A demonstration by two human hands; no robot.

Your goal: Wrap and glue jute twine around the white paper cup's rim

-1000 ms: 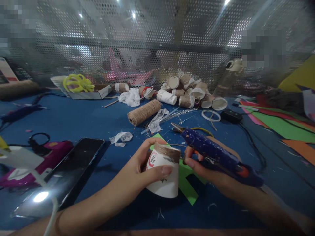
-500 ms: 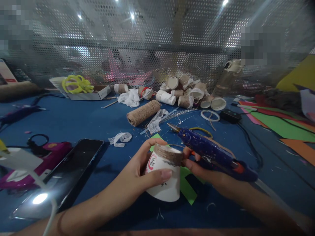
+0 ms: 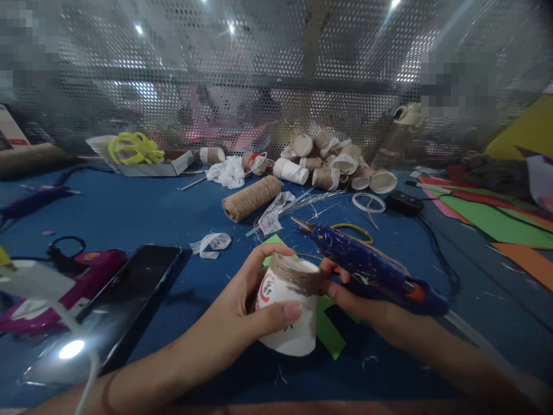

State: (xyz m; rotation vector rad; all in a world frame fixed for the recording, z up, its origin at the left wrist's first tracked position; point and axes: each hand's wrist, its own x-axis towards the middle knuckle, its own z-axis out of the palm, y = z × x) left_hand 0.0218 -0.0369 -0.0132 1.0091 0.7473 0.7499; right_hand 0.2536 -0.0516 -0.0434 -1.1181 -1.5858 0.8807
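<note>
My left hand (image 3: pixel 254 305) is closed around a white paper cup (image 3: pixel 298 337) with red and black print, thumb across its front. Brown twine (image 3: pixel 287 272) is wound around the cup's upper end. A blue glue gun (image 3: pixel 358 259) lies across my right hand (image 3: pixel 363 300), its metal nozzle pointing up and left, beyond the cup. The fingertips of that hand are pressed at the right side of the twine band. Most of the grip on the glue gun is hidden behind its body.
A twine roll (image 3: pixel 251 199) lies beyond the cup, near white fabric scraps (image 3: pixel 211 245). Several twine-wrapped cups (image 3: pixel 326 178) are heaped at the back. To the left are a phone (image 3: pixel 142 288) and a magenta glue gun (image 3: pixel 95 274); coloured paper (image 3: pixel 488 222) lies right.
The cup has turned slightly in my left hand, so its red print shows more towards me. The glue gun has shifted a little to the left.
</note>
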